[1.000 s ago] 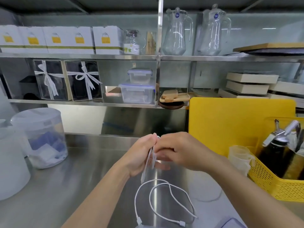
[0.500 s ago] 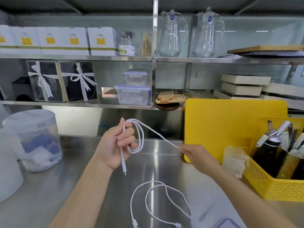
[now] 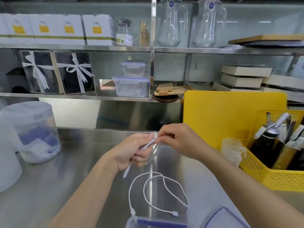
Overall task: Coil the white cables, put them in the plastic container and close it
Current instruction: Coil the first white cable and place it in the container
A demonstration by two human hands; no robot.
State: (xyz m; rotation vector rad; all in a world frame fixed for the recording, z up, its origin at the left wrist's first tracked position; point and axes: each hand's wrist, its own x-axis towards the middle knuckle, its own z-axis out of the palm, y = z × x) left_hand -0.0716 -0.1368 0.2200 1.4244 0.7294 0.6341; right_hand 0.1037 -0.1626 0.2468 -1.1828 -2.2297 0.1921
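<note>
My left hand (image 3: 134, 152) is closed around a partly coiled white cable (image 3: 148, 143), whose plug end (image 3: 125, 173) hangs below the fist. My right hand (image 3: 179, 140) pinches the same cable just right of the left hand's fingers. A second white cable (image 3: 158, 191) lies in loose loops on the steel counter below the hands. At the bottom edge sits the clear plastic container (image 3: 131, 222) with a blue rim, and its lid (image 3: 223, 218) lies beside it to the right.
A yellow basket (image 3: 271, 180) with bottles and a plastic cup (image 3: 232, 150) stand at the right, before a yellow cutting board (image 3: 230, 116). A lidded clear tub (image 3: 31, 132) stands at the left. Steel shelves with boxes, jugs and containers rise behind the counter.
The hands were apart with the cable stretched between them; now the right hand has come back to the left hand, adding a loop. Both hands sit lower over the counter.
</note>
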